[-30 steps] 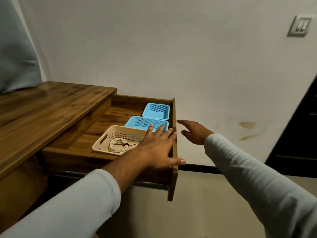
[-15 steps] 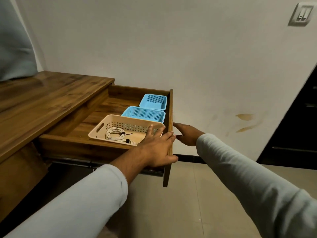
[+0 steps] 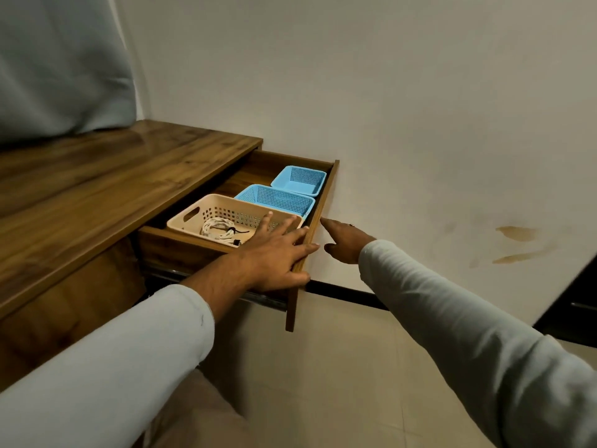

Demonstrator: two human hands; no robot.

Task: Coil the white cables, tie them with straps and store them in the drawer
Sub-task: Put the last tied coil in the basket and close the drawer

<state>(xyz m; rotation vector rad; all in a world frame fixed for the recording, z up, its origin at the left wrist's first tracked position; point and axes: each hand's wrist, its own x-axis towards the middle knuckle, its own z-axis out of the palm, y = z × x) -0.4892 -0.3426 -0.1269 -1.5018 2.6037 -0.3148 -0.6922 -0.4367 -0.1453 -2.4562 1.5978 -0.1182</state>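
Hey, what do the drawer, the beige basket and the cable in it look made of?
Drawer: brown wood or wood-look laminate, with visible grain and a slight sheen.
Beige basket: likely moulded plastic, matte, with regular square holes.
Cable: white, seemingly with a braided fabric sleeve, though too small to be sure.

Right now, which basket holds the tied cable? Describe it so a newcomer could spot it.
Find the wooden desk and its pulled-out drawer, with three baskets in a row. The beige basket, nearest the camera and beside the left hand, holds the white cable coil. Unlike the two blue baskets beyond it, it is beige with a slot handle.
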